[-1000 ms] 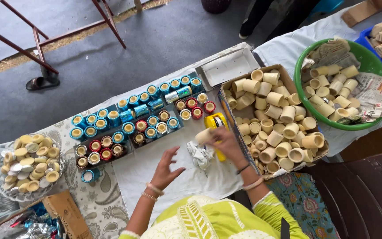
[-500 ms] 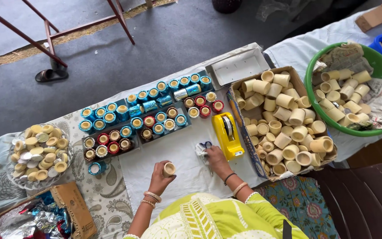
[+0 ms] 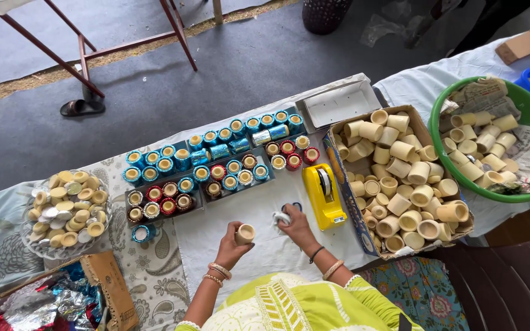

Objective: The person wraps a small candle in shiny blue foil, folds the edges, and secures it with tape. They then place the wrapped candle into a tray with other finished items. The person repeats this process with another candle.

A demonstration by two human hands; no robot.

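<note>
My left hand (image 3: 230, 244) holds a small beige clay cup (image 3: 245, 233) above the white cloth on the table. My right hand (image 3: 297, 223) rests on the cloth just left of a yellow tape dispenser (image 3: 322, 195) and grips a crumpled piece of silver foil (image 3: 280, 219). Beyond my hands stand rows of cups wrapped in blue foil (image 3: 216, 150) and red foil (image 3: 167, 205).
A cardboard box (image 3: 403, 178) full of plain cups sits at the right, with a green basin (image 3: 499, 141) of more cups beyond it. A glass dish (image 3: 65, 211) of cups is at the left, a box of foil sheets (image 3: 56, 300) at the lower left, a white tray (image 3: 345, 103) behind.
My right hand left the cardboard box and came down left of the tape dispenser onto the foil. My left hand took up a plain cup and lifted it.
</note>
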